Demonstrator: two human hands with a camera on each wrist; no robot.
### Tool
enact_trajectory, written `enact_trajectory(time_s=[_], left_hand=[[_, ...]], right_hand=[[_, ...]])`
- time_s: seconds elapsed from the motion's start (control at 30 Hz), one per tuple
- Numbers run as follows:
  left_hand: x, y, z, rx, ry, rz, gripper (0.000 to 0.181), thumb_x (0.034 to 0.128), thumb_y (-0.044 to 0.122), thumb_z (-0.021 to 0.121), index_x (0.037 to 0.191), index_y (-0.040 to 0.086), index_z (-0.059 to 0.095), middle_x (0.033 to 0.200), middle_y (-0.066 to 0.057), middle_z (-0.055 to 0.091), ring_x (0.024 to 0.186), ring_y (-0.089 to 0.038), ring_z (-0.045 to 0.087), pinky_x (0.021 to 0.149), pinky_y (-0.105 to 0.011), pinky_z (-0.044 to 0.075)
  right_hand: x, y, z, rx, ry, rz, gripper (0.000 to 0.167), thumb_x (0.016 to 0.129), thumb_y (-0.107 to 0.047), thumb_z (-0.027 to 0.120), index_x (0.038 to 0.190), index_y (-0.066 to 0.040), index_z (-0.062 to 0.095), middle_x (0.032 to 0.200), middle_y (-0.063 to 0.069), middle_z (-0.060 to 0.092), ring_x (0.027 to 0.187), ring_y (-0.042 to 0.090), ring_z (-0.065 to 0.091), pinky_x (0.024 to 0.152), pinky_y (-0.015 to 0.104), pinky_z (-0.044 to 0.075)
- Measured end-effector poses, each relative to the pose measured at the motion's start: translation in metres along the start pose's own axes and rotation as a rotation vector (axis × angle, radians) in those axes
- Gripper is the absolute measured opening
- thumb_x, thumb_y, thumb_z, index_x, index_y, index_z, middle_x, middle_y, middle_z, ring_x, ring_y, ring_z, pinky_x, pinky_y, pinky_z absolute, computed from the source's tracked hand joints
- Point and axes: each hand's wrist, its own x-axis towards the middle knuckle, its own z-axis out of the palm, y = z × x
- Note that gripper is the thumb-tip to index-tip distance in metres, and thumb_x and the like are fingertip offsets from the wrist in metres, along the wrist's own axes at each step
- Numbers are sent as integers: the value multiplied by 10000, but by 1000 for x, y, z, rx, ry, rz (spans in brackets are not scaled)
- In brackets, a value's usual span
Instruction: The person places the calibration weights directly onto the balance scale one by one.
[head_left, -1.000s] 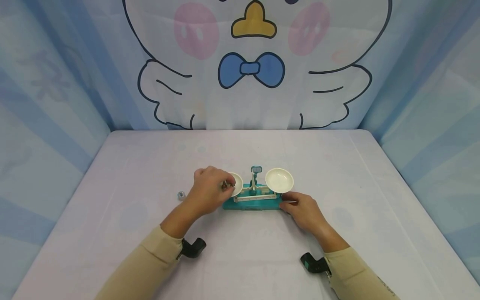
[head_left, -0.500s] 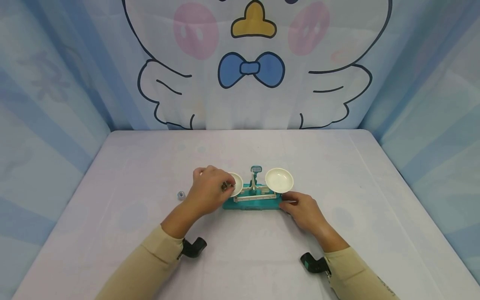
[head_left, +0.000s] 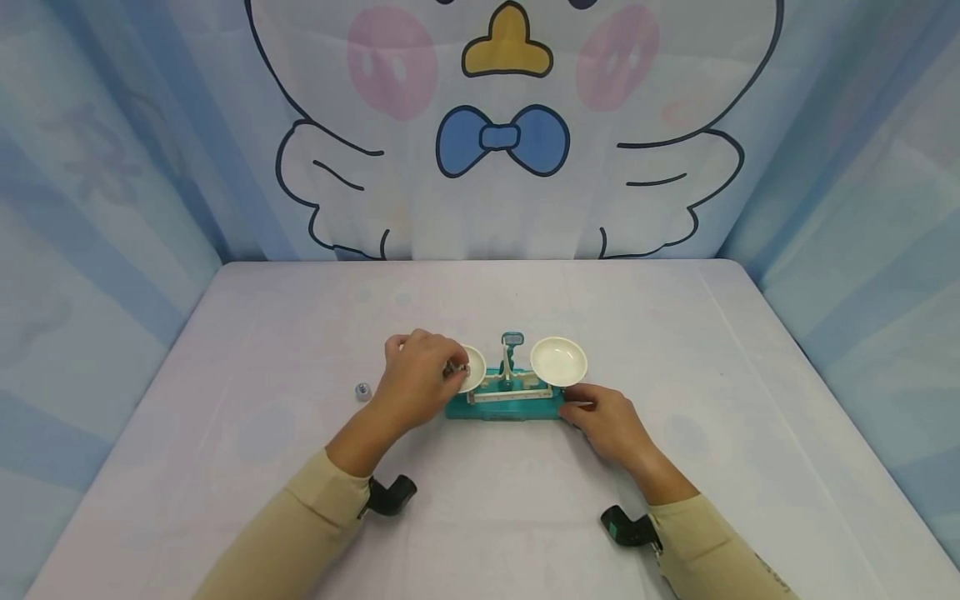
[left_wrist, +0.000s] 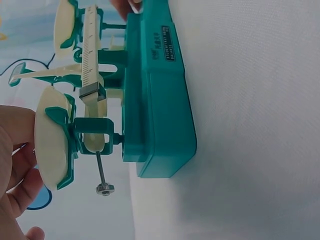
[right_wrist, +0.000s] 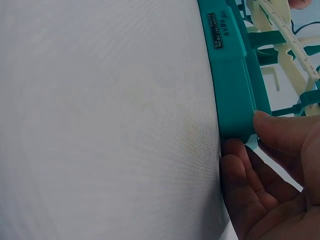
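Note:
A teal balance scale [head_left: 504, 408] with two cream pans stands mid-table. At its left pan [head_left: 475, 369], my left hand [head_left: 415, 377] pinches a small, dark, shiny metal piece [head_left: 452, 369] between thumb and fingers; its exact kind is too small to tell. The left wrist view shows those fingers [left_wrist: 25, 192] behind the pan [left_wrist: 51, 137], which hides the piece there. My right hand [head_left: 606, 418] grips the right end of the scale's base, its thumb [right_wrist: 280, 131] on top and curled fingers against the end. The right pan [head_left: 558, 362] holds nothing.
A small grey metallic object [head_left: 363, 392] lies on the table left of my left hand. A knurled knob [left_wrist: 105, 189] sticks out from the beam's left end. Printed curtains [head_left: 502, 208] border the white table [head_left: 510, 517] at back and sides.
My left hand shifts very slightly at the left pan, still pinching the metal piece. The right hand and the scale stay in place.

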Motion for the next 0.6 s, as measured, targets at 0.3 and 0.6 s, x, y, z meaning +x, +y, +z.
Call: enact_trajectory(time_s=[0.3, 0.6], left_hand=[[-1, -1, -3, -65, 0, -33, 147, 880, 187, 782, 998, 122, 722, 969, -1, 686, 998, -233, 547, 976, -553, 351], [-8, -15, -13, -236, 16, -12, 269, 865, 173, 798, 1107, 79, 728, 1141, -62, 698, 1157, -290, 558, 1009, -531, 414]], right_hand=[[0, 0, 1, 0, 1, -2, 378, 956, -147, 634, 1292, 28, 633, 1260, 181, 656, 1125, 341, 643, 896, 466, 539], [-1, 0, 0, 5, -4, 5, 388, 961, -154, 633, 1305, 25, 625, 1273, 180, 650, 1134, 341, 640, 907, 472, 533]])
